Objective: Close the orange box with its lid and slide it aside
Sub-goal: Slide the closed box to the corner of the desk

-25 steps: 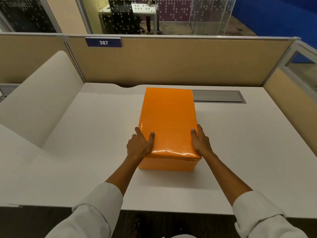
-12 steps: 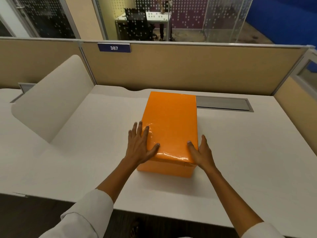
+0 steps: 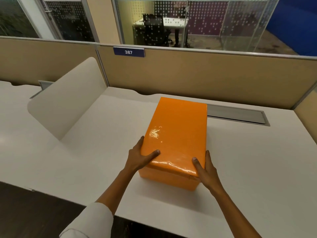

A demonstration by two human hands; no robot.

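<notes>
A glossy orange box (image 3: 167, 179) stands on the white desk (image 3: 96, 152) with its orange lid (image 3: 176, 133) seated on top. My left hand (image 3: 139, 158) clasps the lid's near left corner, thumb on top and fingers down the left side. On the near right corner sits my right hand (image 3: 205, 170), thumb resting on the lid and palm against the right side. Both hands grip the closed box near its front end.
A curved white divider panel (image 3: 66, 103) rises at the left of the desk. Behind the box on the right lies a grey cable tray (image 3: 238, 115). Tan partition walls (image 3: 188, 74) close the back and right. The desk's front edge runs just below my forearms.
My left hand has shifted from lying flat on the lid's left edge to clasping its near corner. The view has swung left, so the box sits further right in frame.
</notes>
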